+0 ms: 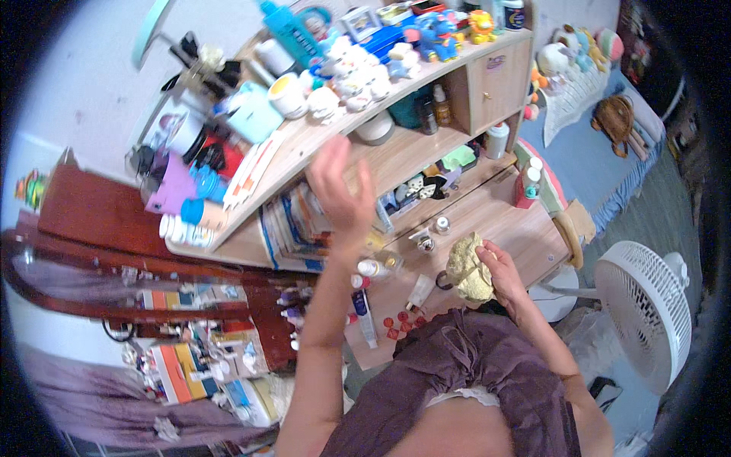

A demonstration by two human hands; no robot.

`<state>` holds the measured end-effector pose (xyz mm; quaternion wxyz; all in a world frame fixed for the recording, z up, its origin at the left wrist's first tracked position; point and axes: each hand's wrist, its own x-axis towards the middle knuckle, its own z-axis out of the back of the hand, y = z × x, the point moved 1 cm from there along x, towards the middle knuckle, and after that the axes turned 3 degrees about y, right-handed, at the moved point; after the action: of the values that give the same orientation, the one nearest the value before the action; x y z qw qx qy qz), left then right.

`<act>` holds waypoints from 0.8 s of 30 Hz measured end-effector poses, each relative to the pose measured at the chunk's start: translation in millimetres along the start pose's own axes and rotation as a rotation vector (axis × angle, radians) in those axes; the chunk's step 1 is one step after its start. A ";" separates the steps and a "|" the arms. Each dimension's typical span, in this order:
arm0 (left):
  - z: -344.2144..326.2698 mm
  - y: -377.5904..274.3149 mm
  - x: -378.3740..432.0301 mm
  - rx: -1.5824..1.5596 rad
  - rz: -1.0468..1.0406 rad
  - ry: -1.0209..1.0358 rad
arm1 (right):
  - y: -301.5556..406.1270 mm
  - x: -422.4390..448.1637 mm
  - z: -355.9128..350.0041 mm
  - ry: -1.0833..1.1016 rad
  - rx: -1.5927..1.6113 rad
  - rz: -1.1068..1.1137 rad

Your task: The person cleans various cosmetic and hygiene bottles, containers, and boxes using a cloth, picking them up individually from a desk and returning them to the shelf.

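Blurred by motion, my left hand (342, 191) is raised in front of the upper shelf's edge, fingers apart, with nothing visible in it. A pale yellow bunched cloth (471, 271) is gripped by my right hand (502, 271) over the front of the wooden desk (491, 211). Near the cloth are a small glass jar (425, 244), another small jar (442, 224), and a white tube (421, 291). Several red tags or wrappers (404, 323) lie close to my body. Books (297, 228) stand under the shelf, beyond my left wrist.
The upper shelf (308, 151) is crowded with white figurines (354, 74), a teal bottle (291, 31) and a yellow-lidded jar (287, 94). At right stand a white fan (645, 317) and a blue-covered bed (588, 154). A red-brown mirror frame (188, 311) is at left.
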<state>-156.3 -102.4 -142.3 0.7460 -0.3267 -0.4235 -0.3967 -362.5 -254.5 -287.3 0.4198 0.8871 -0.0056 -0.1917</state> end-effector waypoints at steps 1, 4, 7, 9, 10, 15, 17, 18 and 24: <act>12.6 0.7 30.3 0.023 -0.042 -0.014 | -1.6 0.2 -1.4 0.007 -0.007 -0.018; 37.1 27.7 104.3 -0.085 0.017 0.263 | -3.2 0.6 -12.5 0.056 -0.024 -0.033; 32.6 71.4 141.2 -0.025 -0.141 0.625 | -6.3 -1.0 -21.9 0.099 -0.060 -0.034; 20.6 88.3 155.0 0.033 -0.224 0.746 | -1.0 -3.2 -24.5 0.121 -0.101 -0.005; 16.0 91.6 157.7 0.047 -0.200 0.796 | -1.2 -4.9 -24.0 0.115 -0.092 -0.003; 1.5 93.9 163.1 0.041 -0.184 0.830 | -2.2 -10.3 -12.2 0.086 -0.035 0.024; 6.6 89.5 161.6 0.089 -0.180 0.767 | -1.9 -12.0 -9.6 0.061 -0.010 0.029; 19.4 87.8 161.0 0.102 -0.166 0.713 | 0.4 -15.0 -12.9 0.050 -0.002 0.018; 78.4 75.0 139.1 0.084 -0.084 0.347 | -6.6 -16.6 -2.5 0.012 -0.009 0.017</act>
<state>-75.0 -46.3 3.9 0.8037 -0.2039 -0.3179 -0.4598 -378.0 -245.5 -285.2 0.4253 0.8864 -0.0099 -0.1827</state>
